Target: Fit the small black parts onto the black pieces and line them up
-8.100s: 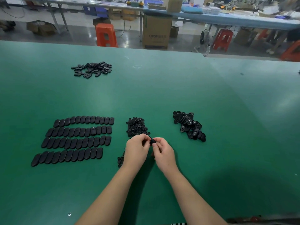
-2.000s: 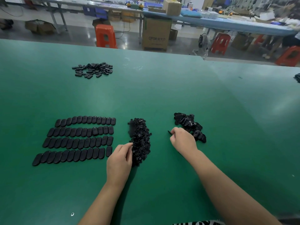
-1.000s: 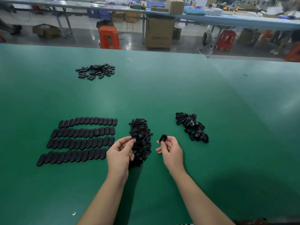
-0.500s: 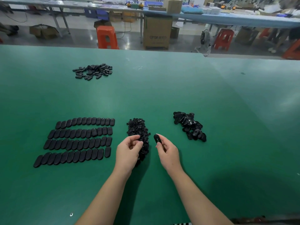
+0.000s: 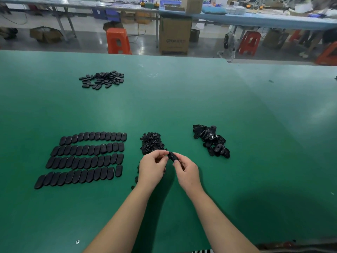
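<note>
My right hand (image 5: 187,172) pinches a black oval piece (image 5: 171,155) by its near end, just above the green table (image 5: 182,99). My left hand (image 5: 152,168) meets it from the left, fingertips closed at the piece; whatever small part they hold is hidden. A heap of small black parts (image 5: 151,143) lies just beyond my left hand. A pile of loose black pieces (image 5: 211,140) sits to the right of my right hand. Several rows of lined-up black pieces (image 5: 85,159) lie to the left.
Another loose heap of black oval pieces (image 5: 103,79) lies far back left on the table. A small metal bit (image 5: 77,241) lies near the front edge. Beyond the table stand orange stools (image 5: 118,41), a cardboard box (image 5: 175,35) and a long workbench.
My right hand took a black piece from the right pile and carried it to the middle. My left hand left the heap of small parts and now meets the piece.
</note>
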The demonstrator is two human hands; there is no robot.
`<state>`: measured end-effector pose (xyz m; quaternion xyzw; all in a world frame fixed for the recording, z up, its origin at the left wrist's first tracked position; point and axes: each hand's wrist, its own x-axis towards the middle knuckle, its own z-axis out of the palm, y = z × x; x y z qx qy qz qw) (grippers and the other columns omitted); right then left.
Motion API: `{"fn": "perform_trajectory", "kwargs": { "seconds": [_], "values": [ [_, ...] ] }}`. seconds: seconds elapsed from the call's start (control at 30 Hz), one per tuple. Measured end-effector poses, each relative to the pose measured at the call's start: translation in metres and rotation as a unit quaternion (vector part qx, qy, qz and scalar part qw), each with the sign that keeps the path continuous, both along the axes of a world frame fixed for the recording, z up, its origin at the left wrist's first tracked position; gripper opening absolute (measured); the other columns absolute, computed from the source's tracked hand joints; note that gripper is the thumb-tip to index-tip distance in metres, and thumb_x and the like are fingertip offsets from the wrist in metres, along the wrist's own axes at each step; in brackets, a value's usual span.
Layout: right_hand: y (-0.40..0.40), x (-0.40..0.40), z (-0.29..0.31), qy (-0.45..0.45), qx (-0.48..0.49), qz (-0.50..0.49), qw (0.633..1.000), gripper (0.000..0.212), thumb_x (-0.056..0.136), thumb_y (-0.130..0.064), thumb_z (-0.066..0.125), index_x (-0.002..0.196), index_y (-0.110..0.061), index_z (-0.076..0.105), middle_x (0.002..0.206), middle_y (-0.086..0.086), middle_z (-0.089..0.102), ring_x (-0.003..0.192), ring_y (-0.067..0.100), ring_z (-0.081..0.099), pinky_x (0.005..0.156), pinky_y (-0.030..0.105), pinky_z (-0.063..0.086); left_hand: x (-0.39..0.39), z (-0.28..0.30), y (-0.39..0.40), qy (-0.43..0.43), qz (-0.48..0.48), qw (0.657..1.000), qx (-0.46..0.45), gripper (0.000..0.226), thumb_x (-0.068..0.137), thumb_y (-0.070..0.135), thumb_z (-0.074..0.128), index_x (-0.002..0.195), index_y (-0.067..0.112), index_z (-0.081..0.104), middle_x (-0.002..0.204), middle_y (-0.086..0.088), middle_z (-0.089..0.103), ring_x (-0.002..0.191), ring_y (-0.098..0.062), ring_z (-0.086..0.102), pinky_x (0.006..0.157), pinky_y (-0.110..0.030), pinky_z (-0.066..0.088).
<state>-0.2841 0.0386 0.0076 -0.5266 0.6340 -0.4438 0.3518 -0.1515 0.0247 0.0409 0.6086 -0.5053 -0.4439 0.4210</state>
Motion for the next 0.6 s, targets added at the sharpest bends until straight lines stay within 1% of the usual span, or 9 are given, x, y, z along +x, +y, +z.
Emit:
{"fn": "perform_trajectory", "kwargs": {
  "seconds": [0.1, 0.2, 0.27, 0.33, 0.37, 0.47, 0.6],
  "values": [
    [0.001, 0.0, 0.001, 0.001, 0.004, 0.009, 1.0, 0.03, 0.098, -0.008, 0.058, 0.123, -0.016, 0.073, 0.111, -0.005, 0.075, 0.099, 0.005, 0.067, 0.091, 0.021, 0.052, -0.004, -0.001, -0.001, -0.03, 0.01, 0.999, 0.0, 0.014, 0.09, 0.009, 0.069, 0.088, 0.023, 0.071, 0.068, 0.007, 0.071, 0.048, -0.007, 0.058, 0.05, -0.021, 0.047],
    [0.001, 0.0, 0.002, -0.002, 0.004, 0.013, 1.0, 0.03, 0.097, -0.008, 0.059, 0.121, -0.017, 0.073, 0.109, -0.006, 0.075, 0.098, 0.006, 0.068, 0.09, 0.021, 0.052, -0.006, -0.001, -0.002, -0.073, 0.005, 0.997, -0.011, 0.021, 0.09, 0.013, 0.069, 0.078, 0.03, 0.069, 0.068, 0.01, 0.071, 0.051, -0.003, 0.059, 0.054, -0.018, 0.048],
    [0.0, 0.0, 0.001, -0.001, 0.005, 0.012, 1.0, 0.03, 0.096, -0.009, 0.06, 0.12, -0.019, 0.073, 0.104, -0.007, 0.075, 0.088, 0.002, 0.067, 0.084, 0.017, 0.051, -0.008, 0.001, -0.002, -0.1, 0.004, 0.995, -0.018, 0.025, 0.09, 0.015, 0.069, 0.074, 0.034, 0.067, 0.071, 0.013, 0.07, 0.06, 0.001, 0.06, 0.058, -0.013, 0.044],
    [0.0, 0.0, 0.001, -0.001, 0.003, 0.012, 1.0, 0.029, 0.095, -0.009, 0.061, 0.119, -0.02, 0.074, 0.097, -0.01, 0.075, 0.079, -0.001, 0.064, 0.078, 0.014, 0.05, -0.01, 0.002, -0.003, -0.119, 0.007, 0.993, -0.021, 0.024, 0.09, 0.016, 0.069, 0.074, 0.035, 0.067, 0.074, 0.015, 0.069, 0.07, 0.002, 0.062, 0.059, -0.007, 0.041],
    [0.0, 0.0, 0.001, -0.002, 0.001, 0.013, 1.0, 0.029, 0.095, -0.009, 0.061, 0.119, -0.021, 0.074, 0.095, -0.011, 0.075, 0.078, 0.0, 0.064, 0.077, 0.015, 0.05, -0.011, 0.002, -0.003, -0.123, 0.009, 0.992, -0.02, 0.023, 0.091, 0.017, 0.069, 0.075, 0.034, 0.067, 0.075, 0.015, 0.069, 0.073, 0.002, 0.062, 0.059, -0.007, 0.04],
    [0.0, -0.001, 0.0, -0.014, 0.0, 0.017, 1.0, 0.029, 0.095, -0.009, 0.061, 0.118, -0.021, 0.074, 0.096, -0.01, 0.076, 0.084, 0.005, 0.068, 0.079, 0.02, 0.054, -0.013, 0.002, -0.004, -0.125, 0.012, 0.992, -0.019, 0.019, 0.091, 0.018, 0.068, 0.079, 0.033, 0.069, 0.077, 0.015, 0.069, 0.075, 0.002, 0.062, 0.06, -0.005, 0.04],
    [0.0, -0.002, -0.003, -0.018, 0.002, 0.017, 1.0, 0.028, 0.095, -0.009, 0.061, 0.116, -0.022, 0.075, 0.091, -0.012, 0.075, 0.077, -0.002, 0.065, 0.072, 0.012, 0.048, -0.013, 0.002, -0.004, -0.129, 0.002, 0.992, -0.018, 0.016, 0.092, 0.017, 0.067, 0.082, 0.03, 0.071, 0.079, 0.015, 0.07, 0.076, 0.003, 0.063, 0.062, -0.006, 0.04]
  ]
}}
